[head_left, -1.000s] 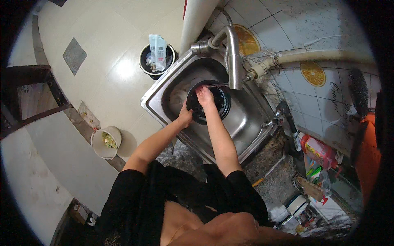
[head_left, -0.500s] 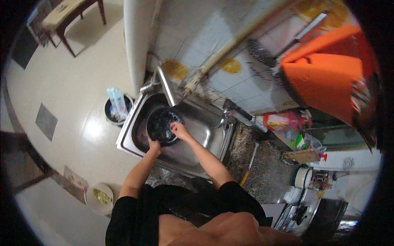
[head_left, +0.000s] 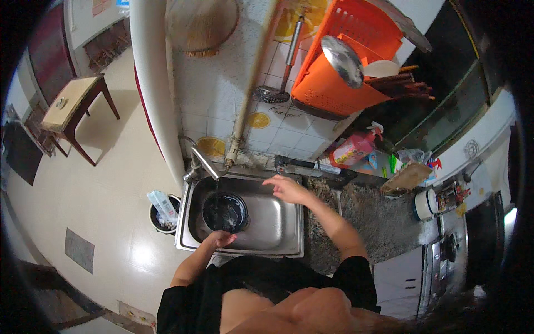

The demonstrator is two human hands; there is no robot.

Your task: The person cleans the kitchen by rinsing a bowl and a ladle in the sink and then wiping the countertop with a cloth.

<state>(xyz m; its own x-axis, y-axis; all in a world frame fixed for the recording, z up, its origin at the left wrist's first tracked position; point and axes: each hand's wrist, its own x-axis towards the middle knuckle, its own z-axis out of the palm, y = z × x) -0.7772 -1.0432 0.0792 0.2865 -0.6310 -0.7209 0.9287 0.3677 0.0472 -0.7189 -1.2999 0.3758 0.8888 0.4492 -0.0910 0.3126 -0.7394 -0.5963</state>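
A round black pan (head_left: 225,212) with whitish suds or water inside sits in the left part of the stainless steel sink (head_left: 281,249). Closed on its near rim is my left hand (head_left: 222,239), the thumb side showing. My right hand (head_left: 288,190) is apart from the pan, over the back right of the sink, with its fingers stretched toward the left and nothing visible in them. The tap (head_left: 206,161) reaches over the pan from the back left corner; a thin stream seems to fall from its spout.
Right of the sink lies a dark speckled counter (head_left: 367,222), with a pink bottle (head_left: 354,149) behind it. An orange utensil rack (head_left: 339,78) and a skimmer (head_left: 273,94) hang on the wall. A bin (head_left: 162,216) stands left of the sink.
My right hand has left the inside of the pan and moved to the back right, its fingers now stretched out. My left hand stays at the pan's rim. The view has turned.
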